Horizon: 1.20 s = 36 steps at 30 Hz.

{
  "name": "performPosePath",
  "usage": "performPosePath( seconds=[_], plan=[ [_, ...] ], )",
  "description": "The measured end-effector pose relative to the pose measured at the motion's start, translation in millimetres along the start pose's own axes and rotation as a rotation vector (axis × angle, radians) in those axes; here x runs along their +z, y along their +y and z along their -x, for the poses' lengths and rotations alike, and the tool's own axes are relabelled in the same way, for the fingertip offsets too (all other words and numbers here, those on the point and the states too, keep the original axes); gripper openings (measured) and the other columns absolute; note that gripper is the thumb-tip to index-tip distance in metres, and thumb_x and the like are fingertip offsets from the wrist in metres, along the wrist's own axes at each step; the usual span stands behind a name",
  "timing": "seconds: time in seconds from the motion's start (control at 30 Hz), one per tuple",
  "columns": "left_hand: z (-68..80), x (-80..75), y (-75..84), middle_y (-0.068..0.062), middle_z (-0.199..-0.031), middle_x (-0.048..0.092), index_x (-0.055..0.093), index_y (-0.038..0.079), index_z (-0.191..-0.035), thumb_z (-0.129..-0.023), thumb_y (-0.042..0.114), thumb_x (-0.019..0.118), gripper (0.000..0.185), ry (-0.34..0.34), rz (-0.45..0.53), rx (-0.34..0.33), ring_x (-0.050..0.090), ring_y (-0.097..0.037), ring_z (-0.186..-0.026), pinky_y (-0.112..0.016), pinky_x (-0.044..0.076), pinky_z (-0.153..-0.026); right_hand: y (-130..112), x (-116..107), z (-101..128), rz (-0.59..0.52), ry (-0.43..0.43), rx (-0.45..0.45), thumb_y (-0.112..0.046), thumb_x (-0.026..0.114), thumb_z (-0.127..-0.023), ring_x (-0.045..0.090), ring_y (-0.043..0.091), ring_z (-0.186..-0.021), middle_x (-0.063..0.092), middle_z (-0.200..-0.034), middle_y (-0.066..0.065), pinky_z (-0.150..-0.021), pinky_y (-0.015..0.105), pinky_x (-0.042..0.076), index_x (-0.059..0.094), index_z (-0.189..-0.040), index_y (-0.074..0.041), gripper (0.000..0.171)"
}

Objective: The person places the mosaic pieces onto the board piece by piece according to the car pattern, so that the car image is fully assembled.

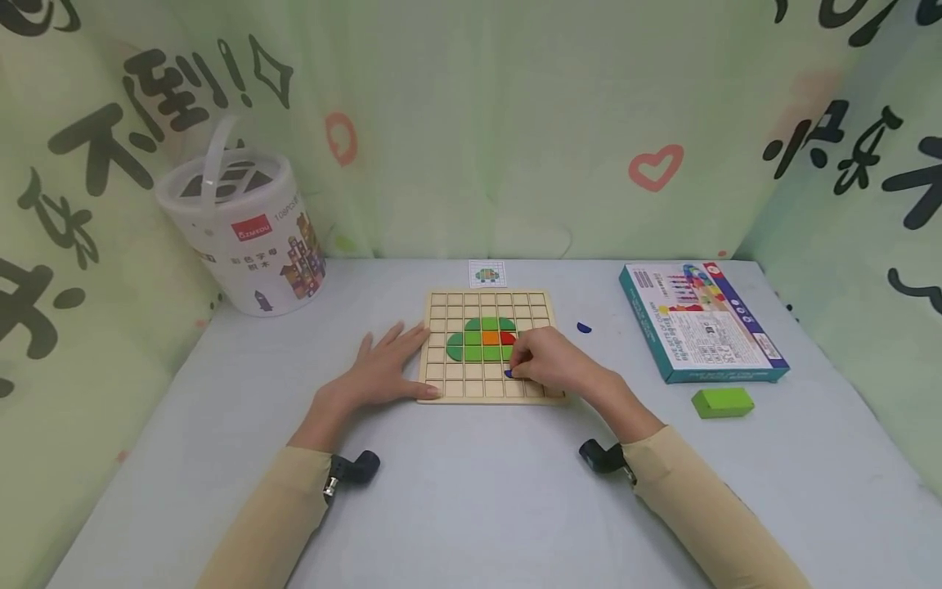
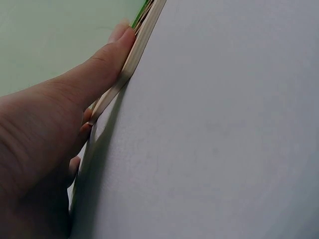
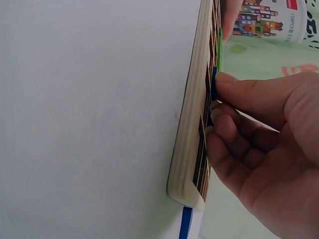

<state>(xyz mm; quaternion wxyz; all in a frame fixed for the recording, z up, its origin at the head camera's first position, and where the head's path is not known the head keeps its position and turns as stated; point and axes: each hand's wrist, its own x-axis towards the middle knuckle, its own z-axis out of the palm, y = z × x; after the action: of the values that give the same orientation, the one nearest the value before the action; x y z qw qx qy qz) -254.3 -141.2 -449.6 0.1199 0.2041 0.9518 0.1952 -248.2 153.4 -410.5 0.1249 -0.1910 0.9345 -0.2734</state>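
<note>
A wooden grid board (image 1: 456,391) lies on the table, bearing green pieces (image 1: 473,352), an orange square (image 1: 489,337) and a red piece (image 1: 507,337). My left hand (image 1: 383,370) rests at the board's left edge with fingers spread, its thumb (image 2: 102,64) on the near left corner. Over the board's right part, my right hand (image 1: 553,360) pinches a small blue piece (image 3: 214,83) between thumb and fingertips, low at the grid. The hand hides some cells. A second blue piece (image 1: 584,327), half-round, lies on the table right of the board.
A small pattern card (image 1: 487,274) is behind the board. At the back left stands a white lidded bucket (image 1: 243,237). A flat box (image 1: 702,327) lies on the right, with a green block (image 1: 723,402) in front. Printed curtains (image 1: 500,147) border the table (image 1: 471,491).
</note>
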Motion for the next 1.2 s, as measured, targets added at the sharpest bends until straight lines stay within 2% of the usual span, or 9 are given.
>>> performPosePath(
  seconds=[0.17,0.37,0.6,0.77,1.0,1.2],
  plan=[
    [0.3,-0.1,-0.6,0.002,-0.168,0.018,0.021,0.019,-0.16,-0.077,0.069,0.07,0.109,0.002,-0.001,0.001,0.005,-0.031,-0.157,-0.067,-0.003,-0.121,3,-5,3,-0.028,0.009,0.02,-0.013,0.071,-0.09,0.059,0.018,-0.083,0.071,-0.088,0.0,-0.073,0.028,0.052,0.076,-0.088,-0.013,0.005],
    [0.5,-0.4,0.5,0.001,-0.168,0.018,0.021,0.018,-0.16,-0.077,0.068,0.071,0.109,0.004,-0.003,0.005,0.005,-0.032,-0.157,-0.067,-0.002,-0.121,15,-21,16,-0.033,0.025,0.047,-0.011,0.065,-0.09,0.058,0.02,-0.083,0.071,-0.091,0.004,-0.07,0.028,0.051,0.076,-0.096,-0.009,0.012],
    [2.3,-2.2,2.5,0.001,-0.168,0.018,0.021,0.018,-0.16,-0.077,0.067,0.071,0.108,0.005,0.007,-0.002,0.005,-0.032,-0.157,-0.066,-0.003,-0.121,33,-39,39,0.091,-0.015,0.084,-0.005,0.065,-0.087,0.055,0.019,-0.076,0.069,-0.086,0.005,-0.065,0.027,0.047,0.074,-0.092,-0.007,0.01],
    [2.4,-1.8,1.6,0.001,-0.168,0.018,0.021,0.019,-0.16,-0.077,0.067,0.071,0.108,0.003,0.019,0.003,0.005,-0.032,-0.157,-0.066,-0.004,-0.121,47,-47,54,0.135,-0.002,0.146,-0.007,0.068,-0.086,0.054,0.018,-0.072,0.066,-0.081,0.004,-0.062,0.027,0.044,0.073,-0.088,-0.007,0.005],
    [3.6,-2.6,0.8,0.002,-0.168,0.018,0.021,0.019,-0.16,-0.077,0.067,0.071,0.108,0.002,0.028,-0.002,0.004,-0.032,-0.157,-0.066,-0.005,-0.121,52,-48,64,0.174,-0.057,0.226,-0.013,0.076,-0.085,0.056,0.018,-0.075,0.068,-0.08,0.004,-0.066,0.027,0.049,0.076,-0.084,-0.009,0.004],
    [3.7,-2.9,2.1,0.001,-0.168,0.018,0.021,0.019,-0.16,-0.077,0.067,0.072,0.108,-0.003,0.035,0.001,0.004,-0.032,-0.157,-0.065,-0.005,-0.121,51,-45,66,0.198,-0.036,0.208,-0.009,0.075,-0.085,0.054,0.018,-0.072,0.065,-0.076,0.003,-0.062,0.027,0.046,0.073,-0.078,-0.008,0.007]
  ],
)
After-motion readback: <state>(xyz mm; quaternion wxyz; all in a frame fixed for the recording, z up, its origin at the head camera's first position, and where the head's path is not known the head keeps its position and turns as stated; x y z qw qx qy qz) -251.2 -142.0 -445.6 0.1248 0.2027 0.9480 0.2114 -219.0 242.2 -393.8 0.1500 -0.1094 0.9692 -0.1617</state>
